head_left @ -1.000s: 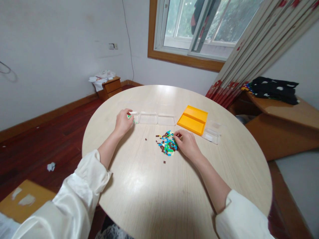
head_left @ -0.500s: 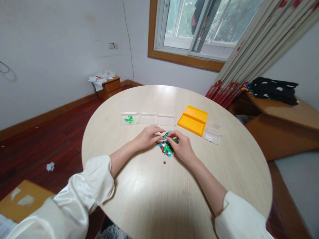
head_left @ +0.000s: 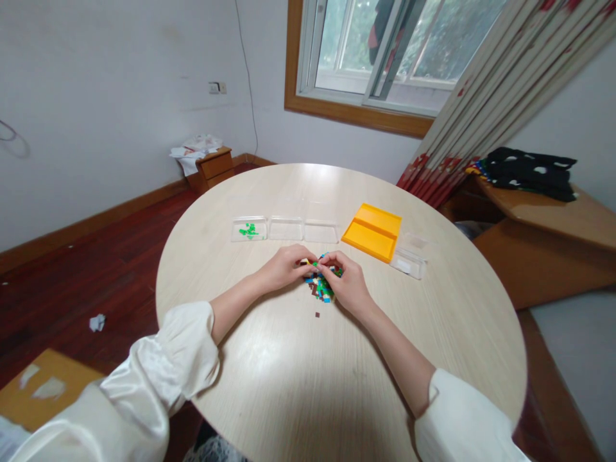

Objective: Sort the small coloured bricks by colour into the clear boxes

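A pile of small green, blue, brown and cream pieces (head_left: 323,290) lies mid-table. Over its left edge is my left hand (head_left: 287,265), thumb and fingers closed on something I cannot make out. My right hand (head_left: 350,282) pinches at the pile's top right, its fingertips almost meeting those of my left hand; a small green piece shows between the two. One brown piece (head_left: 317,315) lies apart, nearer to me. Behind my left hand stands a clear tray (head_left: 234,235) with several green pieces in it.
Two more clear trays (head_left: 287,237) (head_left: 321,240) stand right of the first. Farther right are an open yellow case (head_left: 370,239) and a small clear box (head_left: 408,264). The round table's (head_left: 298,398) edge curves around everything.
My left hand's fingers have drawn closer together, and my right fingertips have moved slightly left, towards them.
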A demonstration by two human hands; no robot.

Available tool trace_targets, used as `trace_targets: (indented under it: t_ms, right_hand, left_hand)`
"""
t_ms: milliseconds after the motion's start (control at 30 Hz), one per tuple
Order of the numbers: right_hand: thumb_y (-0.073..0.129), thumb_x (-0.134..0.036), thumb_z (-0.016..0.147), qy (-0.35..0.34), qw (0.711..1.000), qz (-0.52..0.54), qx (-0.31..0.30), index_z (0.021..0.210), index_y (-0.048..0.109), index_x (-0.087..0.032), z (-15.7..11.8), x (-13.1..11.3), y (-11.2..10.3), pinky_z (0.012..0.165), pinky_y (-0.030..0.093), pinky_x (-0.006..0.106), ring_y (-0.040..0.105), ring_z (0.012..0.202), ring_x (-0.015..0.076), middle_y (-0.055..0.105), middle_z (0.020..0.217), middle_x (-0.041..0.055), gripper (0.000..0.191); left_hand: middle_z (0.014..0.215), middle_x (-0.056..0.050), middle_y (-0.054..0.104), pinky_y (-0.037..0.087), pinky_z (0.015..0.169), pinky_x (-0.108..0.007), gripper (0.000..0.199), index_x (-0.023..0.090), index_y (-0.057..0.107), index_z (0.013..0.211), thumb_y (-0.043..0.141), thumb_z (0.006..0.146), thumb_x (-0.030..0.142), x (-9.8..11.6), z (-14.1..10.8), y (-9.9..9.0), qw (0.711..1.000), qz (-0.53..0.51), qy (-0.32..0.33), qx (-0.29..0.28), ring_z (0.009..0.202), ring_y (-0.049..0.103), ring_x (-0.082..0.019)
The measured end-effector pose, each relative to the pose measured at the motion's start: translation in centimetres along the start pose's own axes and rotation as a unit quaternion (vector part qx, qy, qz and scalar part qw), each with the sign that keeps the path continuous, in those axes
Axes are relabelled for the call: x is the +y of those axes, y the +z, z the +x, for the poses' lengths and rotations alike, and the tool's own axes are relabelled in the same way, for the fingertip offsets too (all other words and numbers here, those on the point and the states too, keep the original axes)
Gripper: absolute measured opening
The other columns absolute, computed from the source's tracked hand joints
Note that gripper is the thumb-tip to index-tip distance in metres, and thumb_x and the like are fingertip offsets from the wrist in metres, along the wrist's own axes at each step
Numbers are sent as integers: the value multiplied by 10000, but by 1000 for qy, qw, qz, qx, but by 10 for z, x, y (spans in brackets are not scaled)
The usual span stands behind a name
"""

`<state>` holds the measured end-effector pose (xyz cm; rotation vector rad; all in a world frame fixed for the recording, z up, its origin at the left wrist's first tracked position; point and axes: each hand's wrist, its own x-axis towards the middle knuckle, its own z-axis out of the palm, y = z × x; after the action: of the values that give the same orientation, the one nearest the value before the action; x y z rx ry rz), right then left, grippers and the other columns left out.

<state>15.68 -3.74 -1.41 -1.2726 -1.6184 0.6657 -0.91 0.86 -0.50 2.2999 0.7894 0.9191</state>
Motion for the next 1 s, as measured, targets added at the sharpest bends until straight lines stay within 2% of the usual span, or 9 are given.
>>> trace_targets:
  t_ms: [167, 267, 333, 433, 500, 633, 800, 1000]
  right_hand:
    - [523, -297, 775, -7, 1000, -26, 1, 781, 570, -191, 1, 0, -1, 655, 473, 282, 601, 697, 160, 644, 750, 27, 117]
    - [486, -258, 813, -35, 993, -108, 11, 876, 605, -190, 3, 4, -6, 757, 463, 332, 607, 818, 192, 672, 865, 64, 152]
    - [472, -212, 820, -54, 982, -180, 10, 970, 618, -188, 4, 10, -9, 833, 429, 382, 586, 930, 223, 672, 967, 94, 210]
    - [468, -173, 824, -61, 964, -258, -13, 1060, 616, -185, 5, 19, -11, 855, 388, 417, 546, 1013, 253, 652, 1050, 115, 280]
    - [468, -169, 831, -62, 957, -282, -26, 1067, 622, -188, 5, 22, -10, 848, 376, 410, 537, 1013, 252, 646, 1049, 113, 283]
    - [483, -177, 838, -63, 952, -299, -30, 987, 658, -192, 5, 23, -9, 826, 357, 378, 540, 979, 236, 649, 997, 98, 230]
    - [498, -184, 833, -59, 950, -304, -30, 906, 661, -199, 6, 21, -11, 785, 330, 356, 549, 932, 222, 664, 938, 68, 179]
    - [526, -195, 810, -35, 945, -325, -17, 799, 639, -196, 7, 19, -14, 738, 306, 337, 554, 878, 219, 672, 871, 54, 114]
  left_hand:
    - [745, -26, 648, 427, 658, -229, 98, 157, 658, 805, 595, 799, 231, -1, 0, -1, 1000, 2, 8, 5, 692, 555, -115]
    - [744, -21, 635, 416, 645, -229, 90, 156, 642, 787, 599, 786, 234, -5, 1, -6, 999, 29, -9, 31, 678, 534, -114]
    - [752, -21, 635, 409, 639, -232, 93, 155, 633, 784, 599, 777, 242, -9, 2, -12, 996, 51, -35, 68, 666, 517, -113]
    - [751, -14, 638, 401, 640, -241, 91, 158, 624, 782, 583, 772, 238, -18, 4, -25, 979, 97, -94, 153, 630, 485, -110]
    - [749, -15, 638, 396, 636, -248, 94, 155, 620, 771, 573, 767, 237, -25, 6, -35, 963, 125, -138, 196, 609, 473, -111]
    - [752, -28, 639, 403, 651, -262, 110, 152, 614, 759, 557, 760, 246, -42, 6, -56, 931, 165, -212, 246, 631, 507, -132]
    - [811, -65, 644, 420, 753, -298, 116, 153, 607, 754, 531, 754, 241, -65, 1, -76, 896, 217, -283, 263, 763, 564, -185]
    - [846, -85, 637, 424, 772, -342, 121, 168, 611, 766, 541, 727, 258, -76, -3, -84, 866, 254, -363, 231, 815, 568, -230]
